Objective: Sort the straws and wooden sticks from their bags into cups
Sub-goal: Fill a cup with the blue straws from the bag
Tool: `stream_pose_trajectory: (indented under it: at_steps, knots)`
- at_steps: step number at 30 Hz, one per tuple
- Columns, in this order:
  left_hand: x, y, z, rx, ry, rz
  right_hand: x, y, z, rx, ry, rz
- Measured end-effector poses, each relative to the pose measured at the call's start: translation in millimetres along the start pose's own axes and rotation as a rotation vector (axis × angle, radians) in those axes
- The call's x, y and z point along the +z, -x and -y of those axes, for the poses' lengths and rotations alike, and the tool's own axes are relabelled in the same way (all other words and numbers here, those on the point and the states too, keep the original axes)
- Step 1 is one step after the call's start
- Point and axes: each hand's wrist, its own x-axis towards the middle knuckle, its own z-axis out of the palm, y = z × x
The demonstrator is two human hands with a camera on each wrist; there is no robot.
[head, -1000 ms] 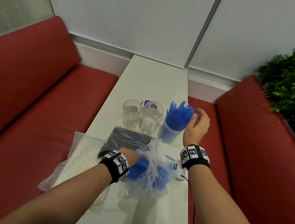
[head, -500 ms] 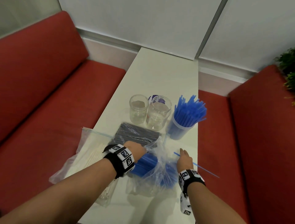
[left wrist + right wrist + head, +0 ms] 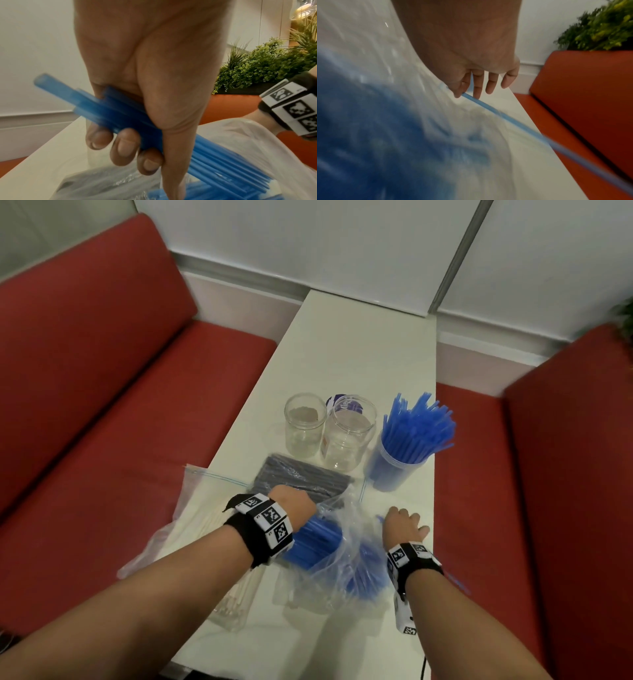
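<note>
My left hand [image 3: 294, 503] reaches into a clear plastic bag [image 3: 346, 546] and grips a bundle of blue straws [image 3: 120, 115], with fingers curled under and thumb over them. Just right of the bag, my right hand [image 3: 403, 525] is low on the table. Its thumb and forefinger pinch the end of one loose blue straw [image 3: 513, 120], which runs off the table's right edge. A clear cup [image 3: 394, 477] packed with blue straws [image 3: 418, 426] stands behind it. Two empty clear cups [image 3: 305, 429] [image 3: 347, 440] stand to its left.
A bag of black straws [image 3: 305, 477] lies behind my left hand. A zip bag of pale wooden sticks [image 3: 202, 525] overhangs the white table's [image 3: 359, 354] left edge. Red bench seats [image 3: 120, 422] flank the narrow table, with a green plant [image 3: 265, 67] beyond the right one.
My right hand dropped from the cup of blue straws to the table beside the bag and pinched a loose straw. The left hand kept its grip in the bag.
</note>
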Motion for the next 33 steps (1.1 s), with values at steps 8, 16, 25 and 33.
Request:
stream_pose_trajectory:
  at_steps: [8,16,25,33]
  knots:
    - [-39.1,22.4,9.0,-0.035,0.05,-0.066,-107.5,48.5,66.3,-0.637,-1.04,-0.067]
    - [-70.7,48.6,22.4,-0.059,-0.077,-0.096,-84.9,74.5,85.3,-0.709,-0.968,0.288]
    - [-109.1,100.2,66.4,-0.019,0.215,-0.785,-109.2,85.7,103.8,-0.587,-1.187,0.124]
    - [-104.0,99.1,58.9,0.325,1.15,-0.831,-150.2,89.5,120.5,-0.591,-1.354,0.037]
